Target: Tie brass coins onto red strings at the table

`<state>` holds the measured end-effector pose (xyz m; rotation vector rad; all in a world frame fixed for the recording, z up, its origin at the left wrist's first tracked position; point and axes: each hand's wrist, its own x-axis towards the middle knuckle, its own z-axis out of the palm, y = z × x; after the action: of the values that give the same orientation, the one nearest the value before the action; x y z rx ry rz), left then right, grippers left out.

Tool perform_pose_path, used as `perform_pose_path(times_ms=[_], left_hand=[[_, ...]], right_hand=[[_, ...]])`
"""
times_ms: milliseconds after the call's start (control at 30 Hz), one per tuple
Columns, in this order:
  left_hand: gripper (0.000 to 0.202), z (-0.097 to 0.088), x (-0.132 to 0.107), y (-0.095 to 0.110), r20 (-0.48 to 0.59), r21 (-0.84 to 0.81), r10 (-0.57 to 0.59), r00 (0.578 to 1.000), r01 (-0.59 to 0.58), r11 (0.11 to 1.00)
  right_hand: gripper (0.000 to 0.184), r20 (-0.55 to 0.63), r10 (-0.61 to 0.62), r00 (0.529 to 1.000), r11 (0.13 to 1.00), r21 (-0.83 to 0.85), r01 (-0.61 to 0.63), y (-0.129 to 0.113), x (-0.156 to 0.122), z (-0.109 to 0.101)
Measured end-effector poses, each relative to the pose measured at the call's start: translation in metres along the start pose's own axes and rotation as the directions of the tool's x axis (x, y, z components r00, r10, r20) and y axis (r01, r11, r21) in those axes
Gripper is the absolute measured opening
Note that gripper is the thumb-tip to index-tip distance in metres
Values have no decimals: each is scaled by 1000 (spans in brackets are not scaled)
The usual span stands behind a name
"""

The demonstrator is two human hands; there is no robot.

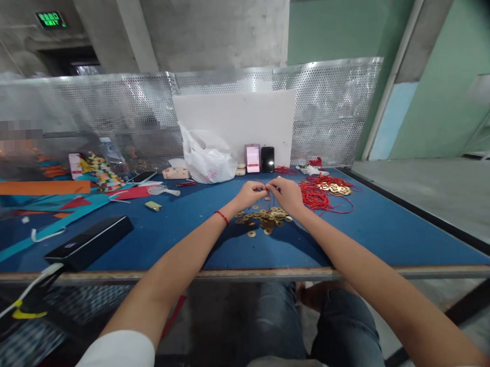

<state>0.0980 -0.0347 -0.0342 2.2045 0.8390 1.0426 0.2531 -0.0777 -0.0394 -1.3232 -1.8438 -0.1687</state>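
Note:
My left hand [251, 194] and my right hand [285, 193] meet fingertip to fingertip above the blue table. Both are pinched on a thin red cord [269, 203], whose strands hang down between them. Just below lies a loose heap of brass-coloured coins [266, 219], some with a hole in the middle. One coin appears near the hanging cord, but I cannot tell whether it is threaded. Right of my right hand is a tangled pile of red cords [315, 195], with more golden coins [335, 189] lying on it.
A white plastic bag [209, 157] and two upright phones [252, 158] stand at the back against a white board [236, 111]. On the left are a black power bank-like box [91, 244], a white spoon [163, 191] and coloured strips [38, 187]. The table's front edge [249, 272] is near me.

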Motion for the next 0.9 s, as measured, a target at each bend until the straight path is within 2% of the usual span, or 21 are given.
perform_pose_path(times_ms=[200,300,367,433,500,567,633,700,767,900], left_hand=[[21,2,-1,-4,36,49,20,999,-22,999],[19,0,-2,-4,117,20,-25,993,22,1000],[17,-1,-1,-4,159,-8,-52,986,54,999],[18,-3,-1,-3,205,-41,-74,976,84,996],[19,-5,-2,-3,266,-78,-94,960,118,990],[19,-6,-4,-2,335,-133,-117,935,170,976],[18,-7,-5,-1,398,-213,-148,905,248,945],[18,-8,-6,0,438,-301,-182,880,335,893],[20,-9,-6,1,451,-363,-205,869,388,847],[24,-13,-4,0,444,-403,-216,870,409,819]], right_hand=[[15,71,-17,997,998,55,13,3,2,4],[9,81,45,996,992,112,-54,4,4,5],[8,48,105,993,962,248,-114,5,7,4],[9,20,218,976,859,471,-202,8,11,-1],[8,30,370,929,659,695,-285,13,16,-8],[8,54,489,871,440,847,-299,18,20,-16],[8,68,553,830,293,917,-270,23,24,-21],[7,78,584,808,222,942,-251,26,26,-23],[7,80,609,789,191,951,-244,29,26,-20],[10,95,633,768,199,939,-281,40,24,-7]])
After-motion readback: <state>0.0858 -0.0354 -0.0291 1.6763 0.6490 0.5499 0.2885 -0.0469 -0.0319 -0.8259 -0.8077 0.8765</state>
